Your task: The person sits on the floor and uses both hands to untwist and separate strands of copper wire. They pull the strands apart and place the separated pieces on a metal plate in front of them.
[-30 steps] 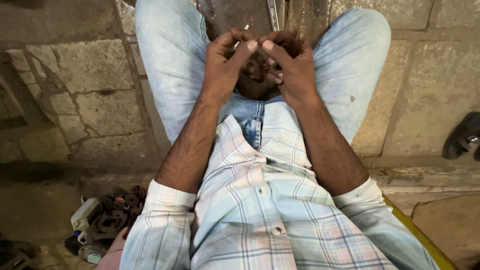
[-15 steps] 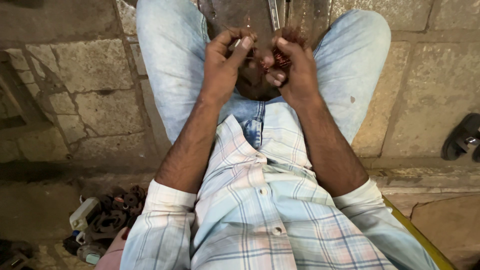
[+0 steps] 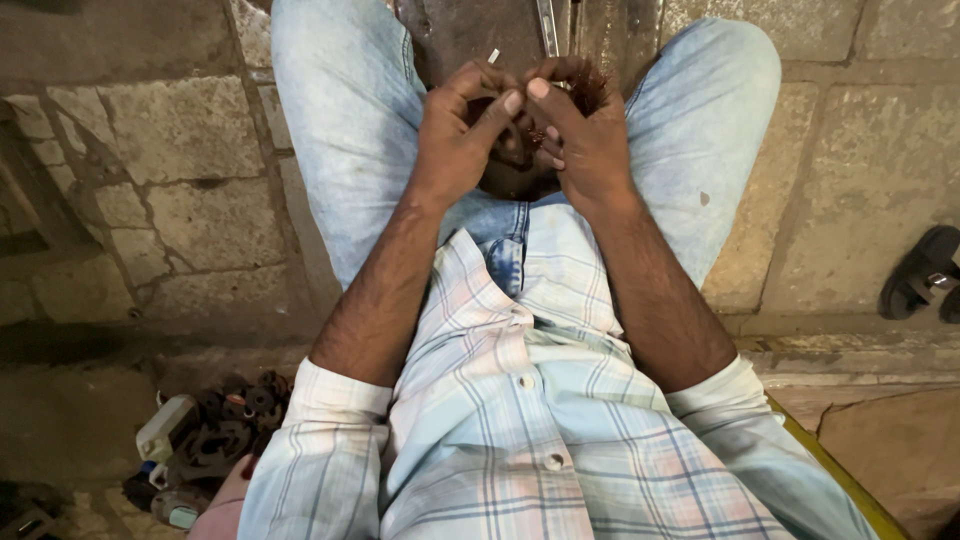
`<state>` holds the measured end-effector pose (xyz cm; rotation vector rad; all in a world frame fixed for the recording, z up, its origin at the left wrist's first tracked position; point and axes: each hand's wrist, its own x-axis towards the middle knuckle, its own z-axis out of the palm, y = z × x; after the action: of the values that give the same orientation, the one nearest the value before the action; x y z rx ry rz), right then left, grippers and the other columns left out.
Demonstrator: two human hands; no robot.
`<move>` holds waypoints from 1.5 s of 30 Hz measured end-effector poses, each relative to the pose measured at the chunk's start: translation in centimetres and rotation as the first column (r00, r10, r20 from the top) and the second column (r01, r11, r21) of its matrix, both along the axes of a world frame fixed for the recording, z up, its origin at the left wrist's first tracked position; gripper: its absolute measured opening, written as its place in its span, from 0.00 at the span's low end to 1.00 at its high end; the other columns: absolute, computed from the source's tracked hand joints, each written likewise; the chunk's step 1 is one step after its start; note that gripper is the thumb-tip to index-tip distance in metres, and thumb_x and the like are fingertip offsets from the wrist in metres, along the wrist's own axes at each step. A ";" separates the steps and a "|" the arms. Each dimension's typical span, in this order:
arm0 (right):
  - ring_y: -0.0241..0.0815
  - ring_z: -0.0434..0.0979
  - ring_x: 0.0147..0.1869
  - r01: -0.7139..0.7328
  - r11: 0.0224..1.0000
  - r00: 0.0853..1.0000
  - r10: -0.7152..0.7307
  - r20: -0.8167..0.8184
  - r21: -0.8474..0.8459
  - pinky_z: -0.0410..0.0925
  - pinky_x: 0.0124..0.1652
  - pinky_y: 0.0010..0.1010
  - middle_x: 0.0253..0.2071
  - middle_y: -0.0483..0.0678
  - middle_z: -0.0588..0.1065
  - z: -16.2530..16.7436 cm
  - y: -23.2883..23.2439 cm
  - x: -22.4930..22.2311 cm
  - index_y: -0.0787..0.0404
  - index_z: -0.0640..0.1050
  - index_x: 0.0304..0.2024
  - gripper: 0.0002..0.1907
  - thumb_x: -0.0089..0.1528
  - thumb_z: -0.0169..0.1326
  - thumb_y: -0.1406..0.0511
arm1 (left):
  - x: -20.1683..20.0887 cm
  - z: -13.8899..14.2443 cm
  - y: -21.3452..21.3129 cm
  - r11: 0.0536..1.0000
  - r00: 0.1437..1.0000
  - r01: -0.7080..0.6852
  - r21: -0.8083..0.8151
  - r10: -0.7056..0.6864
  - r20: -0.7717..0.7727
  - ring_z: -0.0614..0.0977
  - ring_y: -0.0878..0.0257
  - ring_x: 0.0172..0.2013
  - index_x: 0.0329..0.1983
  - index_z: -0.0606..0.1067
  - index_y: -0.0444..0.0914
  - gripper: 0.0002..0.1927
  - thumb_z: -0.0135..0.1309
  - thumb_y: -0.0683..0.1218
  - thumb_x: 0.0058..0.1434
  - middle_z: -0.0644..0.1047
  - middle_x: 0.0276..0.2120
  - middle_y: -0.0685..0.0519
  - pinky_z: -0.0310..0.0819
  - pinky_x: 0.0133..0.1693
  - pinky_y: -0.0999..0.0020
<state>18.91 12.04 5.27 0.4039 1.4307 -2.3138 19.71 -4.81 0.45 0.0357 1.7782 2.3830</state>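
Observation:
My two hands meet between my knees, above my light blue jeans. My left hand [image 3: 462, 135] and my right hand [image 3: 585, 135] are both closed around a dark round part [image 3: 513, 168] wound with thin reddish copper wire [image 3: 588, 84]. The thumb tips almost touch over the part. A small white stub [image 3: 493, 56] sticks up above my left fingers. Most of the part is hidden by my fingers.
Rough stone paving [image 3: 170, 150] lies on both sides of my legs. A heap of dark metal parts with a white piece [image 3: 200, 440] sits at the lower left. At the right edge lies a black sandal [image 3: 922, 275]. Dark metal pieces [image 3: 545, 22] lie at the top.
Both hands stayed on the part and shifted slightly. The thumbs have come closer together over it, and the fingers have worked at the wire.

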 end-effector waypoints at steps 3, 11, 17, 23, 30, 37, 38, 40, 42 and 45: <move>0.24 0.60 0.23 0.015 1.000 1.000 -0.015 0.013 0.024 0.54 0.21 0.19 0.26 0.37 0.70 0.0 0.1 0.1 0.57 0.78 0.44 0.08 0.66 0.64 0.64 | 0.2 0.4 0.2 0.999 0.997 -0.043 0.018 0.042 0.062 0.83 0.69 0.34 0.49 0.75 0.35 0.05 0.55 0.40 0.73 0.79 0.42 0.53 0.80 0.33 0.73; 0.26 0.61 0.21 0.042 0.999 0.998 -0.041 0.040 -0.006 0.54 0.21 0.20 0.26 0.41 0.72 0.4 0.0 -0.1 0.61 0.79 0.44 0.08 0.65 0.63 0.65 | 0.0 0.9 0.3 0.977 0.983 -0.124 0.172 0.097 0.158 0.83 0.66 0.39 0.51 0.75 0.33 0.09 0.55 0.44 0.73 0.79 0.44 0.51 0.84 0.35 0.71; 0.26 0.58 0.19 0.059 0.997 0.996 -0.055 0.075 -0.052 0.54 0.20 0.21 0.25 0.42 0.72 1.0 0.3 -0.5 0.64 0.81 0.47 0.11 0.65 0.60 0.65 | -0.1 0.5 0.1 0.967 0.973 -0.146 0.209 0.103 0.206 0.86 0.63 0.40 0.50 0.74 0.33 0.10 0.55 0.45 0.72 0.79 0.45 0.50 0.86 0.35 0.70; 0.26 0.59 0.20 0.042 0.999 0.998 -0.042 0.054 -0.001 0.54 0.21 0.20 0.25 0.41 0.70 0.9 0.2 -0.3 0.63 0.82 0.47 0.10 0.65 0.62 0.65 | 0.1 0.4 0.1 0.976 0.986 -0.096 0.195 0.066 0.151 0.85 0.64 0.41 0.51 0.75 0.33 0.11 0.55 0.46 0.73 0.79 0.45 0.50 0.86 0.38 0.70; 0.27 0.61 0.19 0.050 0.998 0.997 -0.048 0.054 -0.030 0.56 0.20 0.22 0.24 0.40 0.70 0.0 0.5 -0.1 0.59 0.78 0.39 0.08 0.67 0.62 0.63 | -0.1 0.6 0.0 0.979 0.990 -0.068 0.191 0.043 0.134 0.84 0.65 0.42 0.50 0.75 0.34 0.12 0.54 0.48 0.74 0.78 0.47 0.51 0.87 0.37 0.69; 0.28 0.60 0.24 -0.027 0.960 0.997 0.045 0.057 -0.280 0.56 0.27 0.23 0.29 0.39 0.68 -1.1 1.5 0.2 0.58 0.75 0.44 0.09 0.73 0.53 0.59 | 0.0 0.7 0.0 0.958 0.974 -0.117 0.261 0.059 0.219 0.84 0.63 0.42 0.50 0.73 0.34 0.10 0.52 0.46 0.74 0.77 0.47 0.50 0.86 0.37 0.68; 0.29 0.60 0.25 -0.037 0.943 0.997 0.055 0.046 -0.330 0.56 0.29 0.24 0.30 0.39 0.68 -1.2 1.7 0.2 0.57 0.74 0.45 0.09 0.74 0.53 0.59 | -0.1 0.7 -0.1 0.954 0.970 -0.129 0.270 0.064 0.236 0.85 0.62 0.42 0.50 0.72 0.34 0.10 0.52 0.46 0.73 0.77 0.47 0.50 0.86 0.37 0.68; 0.30 0.61 0.26 -0.046 0.924 0.998 0.062 0.029 -0.380 0.57 0.30 0.25 0.32 0.39 0.69 -1.3 1.8 0.2 0.57 0.73 0.46 0.10 0.75 0.52 0.57 | -0.1 0.7 -0.2 0.944 0.968 -0.142 0.298 0.069 0.242 0.86 0.60 0.42 0.51 0.72 0.34 0.11 0.51 0.47 0.74 0.77 0.48 0.50 0.86 0.37 0.68; 0.30 0.62 0.27 -0.047 0.923 0.998 0.058 0.017 -0.381 0.58 0.31 0.26 0.34 0.39 0.70 -1.4 1.9 0.2 0.56 0.73 0.46 0.11 0.76 0.51 0.56 | -0.2 0.7 -0.1 0.932 0.973 -0.141 0.334 0.069 0.218 0.85 0.60 0.43 0.52 0.72 0.33 0.11 0.51 0.47 0.75 0.76 0.49 0.49 0.86 0.38 0.67; 0.30 0.62 0.26 -0.010 0.956 0.998 0.029 0.059 -0.295 0.57 0.28 0.24 0.44 0.42 0.78 -1.2 1.7 0.1 0.55 0.72 0.43 0.11 0.72 0.49 0.56 | -0.3 0.9 -0.3 0.936 0.959 -0.171 0.308 0.087 0.270 0.87 0.59 0.44 0.52 0.72 0.34 0.12 0.51 0.47 0.74 0.77 0.48 0.49 0.86 0.39 0.67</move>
<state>19.02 13.77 4.09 0.3679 1.0327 -2.4255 19.44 -5.10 1.31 -0.3407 1.2940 2.6127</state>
